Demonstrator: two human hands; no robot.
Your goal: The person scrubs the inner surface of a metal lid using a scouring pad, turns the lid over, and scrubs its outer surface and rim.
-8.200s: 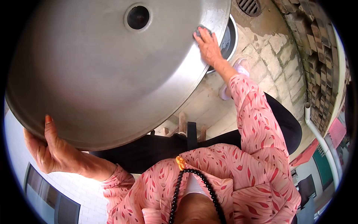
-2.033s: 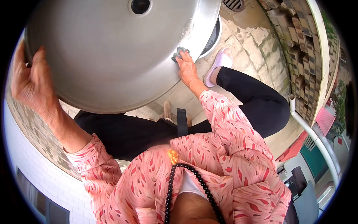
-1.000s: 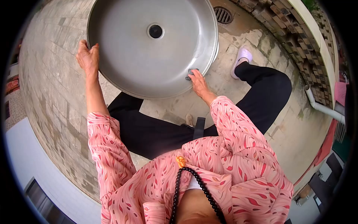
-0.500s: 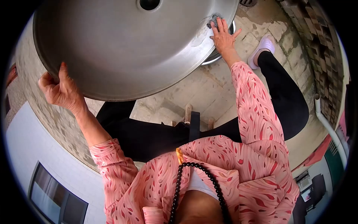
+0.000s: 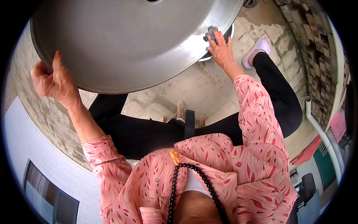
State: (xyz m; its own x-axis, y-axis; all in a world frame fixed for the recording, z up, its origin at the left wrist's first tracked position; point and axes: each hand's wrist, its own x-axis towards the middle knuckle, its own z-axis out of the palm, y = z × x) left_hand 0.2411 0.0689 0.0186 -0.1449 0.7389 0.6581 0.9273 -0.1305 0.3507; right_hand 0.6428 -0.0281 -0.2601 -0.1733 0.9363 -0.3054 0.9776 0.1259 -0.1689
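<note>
A large round grey metal lid (image 5: 126,44) fills the upper left of the head view, tilted, its dark centre hole cut off by the top edge. My left hand (image 5: 56,80) grips its rim at the lower left, thumb on the inner face and the fingers curled behind. Near the right rim, my right hand (image 5: 222,50) presses a grey scrubbing pad (image 5: 211,33) against the metal with its fingertips. A wet, shiny patch lies around the pad. Partly hidden behind the lid is a basin (image 5: 232,33), low on the ground.
Stone paving (image 5: 209,86) lies below, with a drain grate (image 5: 250,3) at the top. Stacked bricks (image 5: 317,48) and a white pipe (image 5: 322,136) stand at the right. My foot in a pale purple shoe (image 5: 257,52) is right of the basin. Wooden legs (image 5: 180,110) show between my knees.
Since half a second ago, the pad and my right hand have moved slightly down and left along the rim. The lid sits a little higher in view, and my left hand still grips it.
</note>
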